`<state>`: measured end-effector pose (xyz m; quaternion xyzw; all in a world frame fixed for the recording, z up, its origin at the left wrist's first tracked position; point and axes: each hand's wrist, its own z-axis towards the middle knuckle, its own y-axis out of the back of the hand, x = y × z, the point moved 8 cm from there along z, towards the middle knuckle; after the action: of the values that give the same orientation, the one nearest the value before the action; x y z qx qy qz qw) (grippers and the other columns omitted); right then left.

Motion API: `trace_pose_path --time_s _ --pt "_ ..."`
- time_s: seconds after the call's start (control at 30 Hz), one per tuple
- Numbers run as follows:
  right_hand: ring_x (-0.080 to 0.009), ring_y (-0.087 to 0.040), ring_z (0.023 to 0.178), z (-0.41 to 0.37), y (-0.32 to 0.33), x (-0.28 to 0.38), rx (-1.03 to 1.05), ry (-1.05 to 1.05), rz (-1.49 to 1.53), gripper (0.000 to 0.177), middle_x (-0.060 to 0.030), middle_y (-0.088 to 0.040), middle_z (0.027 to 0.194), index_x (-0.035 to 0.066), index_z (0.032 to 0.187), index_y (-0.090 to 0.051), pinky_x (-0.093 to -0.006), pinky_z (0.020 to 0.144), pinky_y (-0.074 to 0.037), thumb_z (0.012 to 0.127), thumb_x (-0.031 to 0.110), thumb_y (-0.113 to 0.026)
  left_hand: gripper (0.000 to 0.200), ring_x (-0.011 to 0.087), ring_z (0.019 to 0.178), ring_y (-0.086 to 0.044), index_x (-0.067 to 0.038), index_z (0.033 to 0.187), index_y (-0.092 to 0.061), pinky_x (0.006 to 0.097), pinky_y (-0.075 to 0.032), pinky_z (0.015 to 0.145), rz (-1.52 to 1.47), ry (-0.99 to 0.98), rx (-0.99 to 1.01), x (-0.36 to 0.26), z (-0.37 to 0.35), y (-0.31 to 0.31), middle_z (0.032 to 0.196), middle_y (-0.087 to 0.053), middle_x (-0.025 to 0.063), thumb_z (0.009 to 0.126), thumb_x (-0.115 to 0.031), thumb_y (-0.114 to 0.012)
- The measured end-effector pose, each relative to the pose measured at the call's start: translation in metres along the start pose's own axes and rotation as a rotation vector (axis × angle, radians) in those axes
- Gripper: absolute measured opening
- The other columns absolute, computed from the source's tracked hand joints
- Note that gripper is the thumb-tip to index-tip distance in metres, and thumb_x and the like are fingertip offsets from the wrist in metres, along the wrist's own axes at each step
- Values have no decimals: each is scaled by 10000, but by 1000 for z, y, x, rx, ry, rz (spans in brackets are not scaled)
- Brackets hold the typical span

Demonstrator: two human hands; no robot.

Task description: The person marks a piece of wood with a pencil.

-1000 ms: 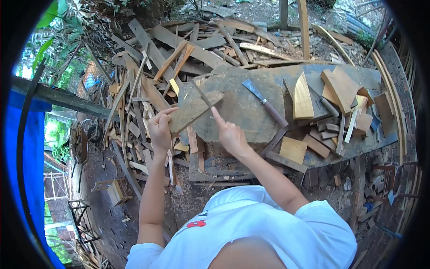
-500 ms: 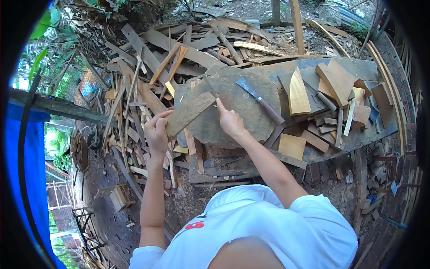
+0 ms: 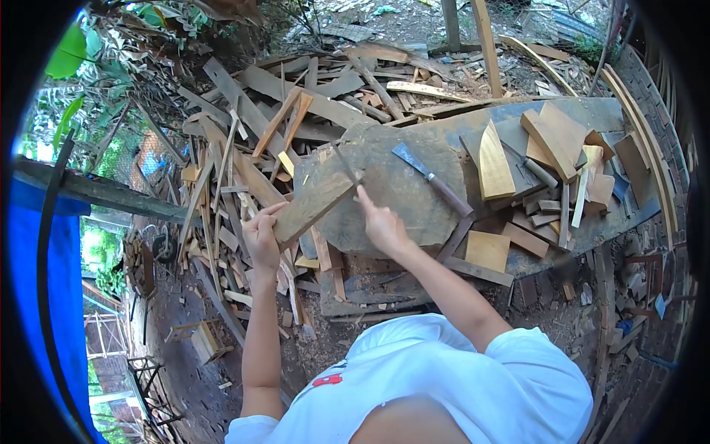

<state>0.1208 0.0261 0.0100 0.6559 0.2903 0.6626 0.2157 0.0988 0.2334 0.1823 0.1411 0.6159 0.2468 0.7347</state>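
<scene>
A flat wooden piece (image 3: 314, 209) slants over the left part of the round wooden block (image 3: 414, 214), its near end gripped by my left hand (image 3: 260, 235). Beside its far end, my right hand (image 3: 384, 228) is closed with the index finger stretched forward. From that fingertip a thin dark tool (image 3: 345, 163) points up and left across the end of the piece; its handle is hidden in my hand. A hatchet-like blade with a wooden handle (image 3: 447, 194) lies on the block, right of my right hand.
Cut wood blocks (image 3: 555, 140) and a pointed pale piece (image 3: 494, 164) lie on the bench (image 3: 606, 229) at the right. Scrap boards (image 3: 259, 85) are heaped behind and left of the block. A small wooden stool-like object (image 3: 205, 342) stands on the ground at lower left.
The whole view has shifted slightly. More of the thin dark tool shows beyond my right fingertip, across the end of the wooden piece. Both hands keep nearly the same pose.
</scene>
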Motion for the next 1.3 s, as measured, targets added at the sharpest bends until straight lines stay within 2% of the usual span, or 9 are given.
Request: trace_pose_path --time_s 0.3,0.57,0.73,0.77,1.0,1.07,1.17,1.27,1.3 --pt "-450 -662 729 10 -8 18 21 81 -113 682 -267 -659 809 278 1499 -277 -548 645 -532 872 75 -452 446 234 521 -620 114 1036 -657 307 -513 401 -410 276 -125 48 -17 11 803 -660 192 884 -192 -370" --pt "-416 -683 812 18 4 -7 69 95 -285 636 -251 -680 892 274 1491 -299 -531 703 -542 885 116 -406 445 244 656 -666 119 1135 -618 335 -583 492 -538 239 -236 67 -101 -25 899 -659 200 877 -145 -369" --pt "-460 -659 822 6 5 -17 36 112 -139 528 -249 -681 906 244 1461 -356 -545 736 -526 939 191 -408 467 247 968 -640 105 1349 -432 357 -620 675 -650 347 -17 58 -139 -89 1312 -490 199 912 -57 -454" --pt "-460 -659 822 3 7 -19 48 126 -154 528 -249 -681 906 244 1461 -356 -545 736 -526 939 191 -408 583 242 1135 -558 70 1447 -280 353 -559 864 -688 478 109 61 -153 -106 1393 -425 162 944 -105 -516" --pt "-460 -624 887 -29 61 -46 -60 152 48 458 -279 -642 958 203 1417 -422 -539 751 -486 961 209 -465 640 222 1267 -438 43 1443 -251 316 -354 1047 -753 537 141 97 -172 -215 1375 -449 149 966 -237 -574" --pt "-459 -623 893 -39 83 -43 -77 166 44 453 -275 -642 954 198 1413 -430 -528 750 -488 962 196 -466 603 219 1258 -438 35 1383 -324 326 -355 1047 -1033 748 3 104 -174 -250 1352 -454 142 976 -347 -552" --pt "-329 -561 1208 -55 118 -37 -43 9 132 422 -217 -576 1289 79 1398 -453 -355 973 -436 979 129 -469 607 234 1265 -426 30 1353 -348 338 -335 1064 -902 760 2 90 -164 -281 1321 -467 148 984 -423 -511" --pt "-396 -649 974 -62 136 -59 -183 189 86 423 -269 -622 1098 155 1404 -457 -430 774 -505 981 168 -468 616 260 1241 -465 32 1352 -330 380 -406 1021 -728 767 140 78 -153 -277 1323 -458 179 980 -424 -513" --pt "-362 -671 957 -67 144 -61 -170 151 73 419 -260 -626 1107 142 1402 -461 -382 767 -510 984 165 -475 586 258 1159 -530 40 1316 -380 384 -464 949 -751 822 290 71 -154 -273 1276 -503 181 977 -417 -519"
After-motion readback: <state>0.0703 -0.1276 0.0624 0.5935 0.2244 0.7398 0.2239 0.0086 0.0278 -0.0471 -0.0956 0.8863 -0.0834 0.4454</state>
